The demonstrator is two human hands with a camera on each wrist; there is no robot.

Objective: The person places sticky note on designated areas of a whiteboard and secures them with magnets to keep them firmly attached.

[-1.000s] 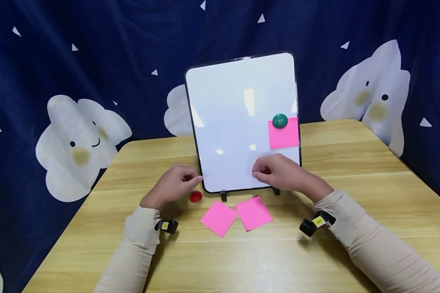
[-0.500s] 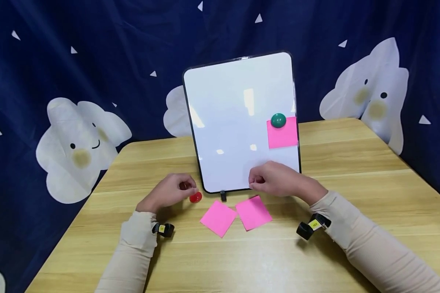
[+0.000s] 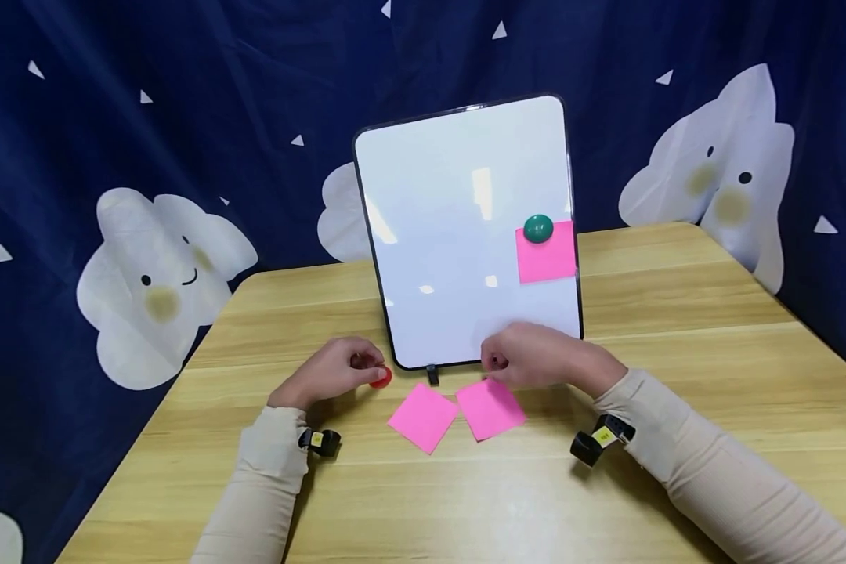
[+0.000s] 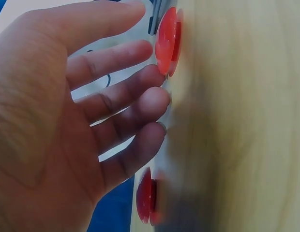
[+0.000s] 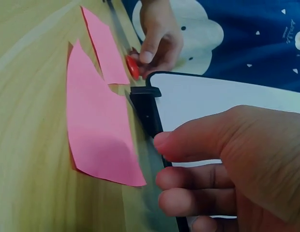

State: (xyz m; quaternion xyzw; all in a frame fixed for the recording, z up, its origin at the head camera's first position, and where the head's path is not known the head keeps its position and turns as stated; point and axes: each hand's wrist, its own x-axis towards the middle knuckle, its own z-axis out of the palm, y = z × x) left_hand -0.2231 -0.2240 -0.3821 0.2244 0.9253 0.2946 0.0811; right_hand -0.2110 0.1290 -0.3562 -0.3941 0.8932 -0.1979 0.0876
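Observation:
My left hand (image 3: 333, 373) is low over the table beside a red round magnet (image 3: 382, 379). In the left wrist view, thumb and fingers stand apart, fingertips close to that magnet (image 4: 167, 42); contact is unclear. A second red magnet (image 4: 146, 195) appears below the fingers there; the head view hides it. My right hand (image 3: 539, 355) hovers at the whiteboard's bottom edge, above the right pink sticky note (image 3: 492, 411). The right wrist view shows its thumb and fingers apart, nothing between them. Left of that note lies another pink sticky note (image 3: 424, 419).
The whiteboard (image 3: 451, 235) leans upright on small black feet (image 3: 433, 375). On its right side a green magnet (image 3: 538, 229) sits over a pink sticky note (image 3: 548, 262). A wooden table (image 3: 409, 501) spreads below, and a blue cloud-patterned curtain (image 3: 254, 78) hangs behind.
Both hands have come down. My left hand has moved from the board's lower left corner to the red magnet; my right hand has dropped towards the right sticky note.

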